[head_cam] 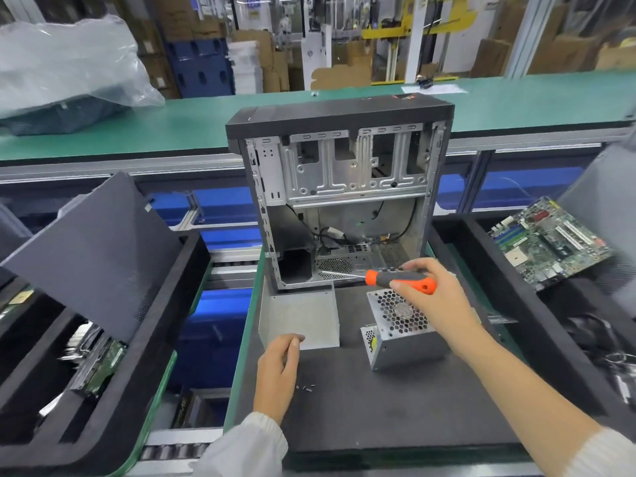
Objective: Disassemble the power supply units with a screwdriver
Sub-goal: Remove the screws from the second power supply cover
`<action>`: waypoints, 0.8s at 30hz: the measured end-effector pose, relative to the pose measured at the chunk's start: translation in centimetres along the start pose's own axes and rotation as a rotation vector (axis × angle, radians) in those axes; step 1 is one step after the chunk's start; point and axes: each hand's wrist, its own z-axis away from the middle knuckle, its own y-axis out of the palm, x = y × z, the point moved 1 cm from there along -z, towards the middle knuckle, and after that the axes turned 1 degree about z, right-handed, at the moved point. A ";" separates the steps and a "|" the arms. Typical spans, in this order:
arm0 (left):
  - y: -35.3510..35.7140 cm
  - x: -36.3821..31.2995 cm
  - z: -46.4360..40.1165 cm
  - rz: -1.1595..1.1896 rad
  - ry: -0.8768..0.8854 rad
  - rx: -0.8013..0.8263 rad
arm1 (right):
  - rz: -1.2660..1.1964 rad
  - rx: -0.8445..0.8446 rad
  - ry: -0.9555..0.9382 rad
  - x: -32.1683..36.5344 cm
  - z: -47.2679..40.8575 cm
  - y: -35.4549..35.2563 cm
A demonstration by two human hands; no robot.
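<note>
Head view: the silver perforated-steel power supply unit (402, 330) sits on the dark foam mat (378, 407), its flat grey metal cover (301, 316) just beside it to the left. The right hand (435, 297) grips the orange-and-grey screwdriver (395, 278) above the unit; the left hand (278, 370), fingers relaxed, touches the cover's near edge. Loose small screws (306, 388) lie nearby. Cover removal seems done; next likely calls for setting the cover aside. The open black computer case (340, 187) stands behind.

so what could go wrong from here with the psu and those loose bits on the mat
The loose screws lie bare on the mat right beside the left hand; a sweep of that hand could scatter them.

The right hand holds the screwdriver sideways above the power supply, its tip toward the open case; it might snag the cables.
</note>
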 end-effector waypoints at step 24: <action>17.0 -15.3 -9.6 -0.579 0.287 0.609 | 0.121 -0.164 -0.548 5.3 -2.6 -12.9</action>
